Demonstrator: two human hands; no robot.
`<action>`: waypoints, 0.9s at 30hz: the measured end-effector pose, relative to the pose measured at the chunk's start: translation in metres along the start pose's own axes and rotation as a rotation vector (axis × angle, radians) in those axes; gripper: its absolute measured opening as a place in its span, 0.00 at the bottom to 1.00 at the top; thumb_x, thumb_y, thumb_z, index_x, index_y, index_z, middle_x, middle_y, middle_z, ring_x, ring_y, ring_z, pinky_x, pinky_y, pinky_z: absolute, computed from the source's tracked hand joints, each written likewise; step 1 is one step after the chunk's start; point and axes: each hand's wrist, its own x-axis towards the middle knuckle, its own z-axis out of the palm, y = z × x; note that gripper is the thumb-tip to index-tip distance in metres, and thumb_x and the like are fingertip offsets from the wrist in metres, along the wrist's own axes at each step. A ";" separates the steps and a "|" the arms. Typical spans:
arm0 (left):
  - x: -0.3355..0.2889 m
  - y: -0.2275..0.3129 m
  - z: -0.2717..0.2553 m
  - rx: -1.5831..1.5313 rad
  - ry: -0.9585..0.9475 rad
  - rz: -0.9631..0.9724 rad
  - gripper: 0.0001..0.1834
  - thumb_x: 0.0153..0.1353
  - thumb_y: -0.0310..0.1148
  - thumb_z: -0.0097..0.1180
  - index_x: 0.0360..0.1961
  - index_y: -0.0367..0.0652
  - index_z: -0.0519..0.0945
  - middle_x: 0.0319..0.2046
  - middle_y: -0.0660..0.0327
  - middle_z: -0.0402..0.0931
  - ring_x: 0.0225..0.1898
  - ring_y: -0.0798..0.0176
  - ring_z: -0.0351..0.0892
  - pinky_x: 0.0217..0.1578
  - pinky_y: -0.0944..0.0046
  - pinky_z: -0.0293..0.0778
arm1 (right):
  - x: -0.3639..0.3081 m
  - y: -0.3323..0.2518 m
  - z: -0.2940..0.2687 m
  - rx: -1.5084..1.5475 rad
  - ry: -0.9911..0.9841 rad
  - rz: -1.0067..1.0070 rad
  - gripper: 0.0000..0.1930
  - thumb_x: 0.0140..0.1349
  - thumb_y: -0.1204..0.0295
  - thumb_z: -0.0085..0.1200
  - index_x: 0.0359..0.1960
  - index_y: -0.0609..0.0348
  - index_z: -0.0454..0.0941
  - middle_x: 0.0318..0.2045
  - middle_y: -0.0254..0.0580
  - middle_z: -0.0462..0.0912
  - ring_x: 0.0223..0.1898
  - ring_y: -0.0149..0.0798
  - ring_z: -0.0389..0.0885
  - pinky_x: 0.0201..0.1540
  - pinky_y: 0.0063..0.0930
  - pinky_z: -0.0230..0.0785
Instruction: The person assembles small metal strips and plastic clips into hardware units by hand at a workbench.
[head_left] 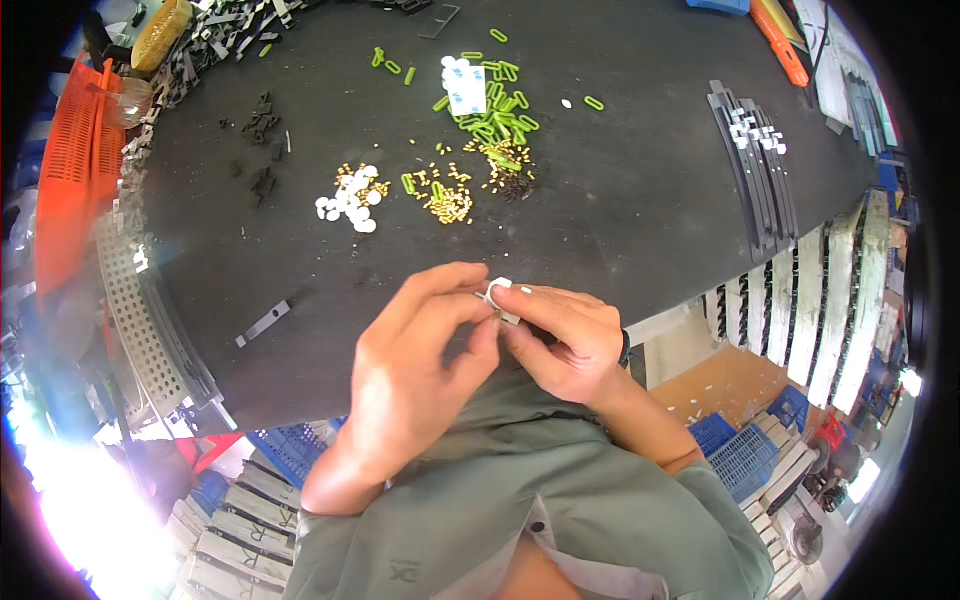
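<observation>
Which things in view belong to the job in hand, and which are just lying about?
Likely the job's:
small white piece, between left hand and right hand
round white pieces
brass-coloured bits
green links

Probably just lying about:
orange basket
blue crate, lower right

Orange basket out on the left, pale slats at right, blue crate sitting lower right!

Loops behind pellets on table, 2 hands before them, strips right, probably basket left
</observation>
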 end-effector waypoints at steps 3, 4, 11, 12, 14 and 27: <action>-0.002 0.001 0.000 -0.024 0.058 -0.002 0.11 0.53 0.17 0.68 0.37 0.37 0.81 0.50 0.50 0.82 0.43 0.54 0.88 0.41 0.60 0.85 | 0.000 -0.009 -0.003 0.066 0.000 0.079 0.21 0.54 0.89 0.64 0.52 0.70 0.84 0.44 0.54 0.89 0.42 0.44 0.91 0.46 0.29 0.82; -0.005 0.001 0.004 -0.027 0.099 0.010 0.12 0.51 0.16 0.68 0.37 0.38 0.82 0.49 0.50 0.83 0.42 0.55 0.88 0.41 0.60 0.85 | -0.002 -0.011 -0.001 0.152 0.038 0.136 0.20 0.56 0.89 0.63 0.52 0.71 0.84 0.44 0.54 0.89 0.43 0.41 0.91 0.47 0.28 0.82; -0.020 -0.018 0.031 0.319 0.399 0.301 0.09 0.54 0.23 0.72 0.34 0.41 0.83 0.48 0.49 0.82 0.42 0.51 0.84 0.40 0.57 0.82 | -0.002 -0.035 0.018 0.947 0.205 0.692 0.13 0.74 0.80 0.53 0.56 0.69 0.81 0.48 0.44 0.86 0.48 0.31 0.84 0.51 0.26 0.81; -0.023 -0.021 0.032 0.293 0.401 0.322 0.09 0.54 0.23 0.72 0.34 0.41 0.83 0.48 0.49 0.82 0.42 0.51 0.84 0.40 0.57 0.82 | -0.004 -0.034 0.023 0.954 0.217 0.684 0.13 0.75 0.77 0.53 0.57 0.68 0.80 0.48 0.44 0.86 0.47 0.31 0.85 0.51 0.26 0.81; -0.027 -0.025 0.031 0.270 0.384 0.281 0.10 0.55 0.18 0.68 0.37 0.38 0.82 0.50 0.46 0.80 0.45 0.51 0.83 0.46 0.57 0.82 | -0.004 -0.032 0.023 0.990 0.182 0.691 0.13 0.75 0.77 0.53 0.57 0.68 0.80 0.48 0.44 0.86 0.47 0.32 0.86 0.53 0.28 0.82; -0.026 -0.012 -0.010 -0.280 -0.013 0.026 0.13 0.58 0.19 0.64 0.46 0.36 0.85 0.48 0.51 0.83 0.46 0.51 0.86 0.45 0.58 0.83 | -0.006 -0.031 0.000 0.508 -0.003 0.708 0.13 0.69 0.83 0.57 0.54 0.72 0.80 0.43 0.51 0.87 0.40 0.38 0.89 0.46 0.31 0.84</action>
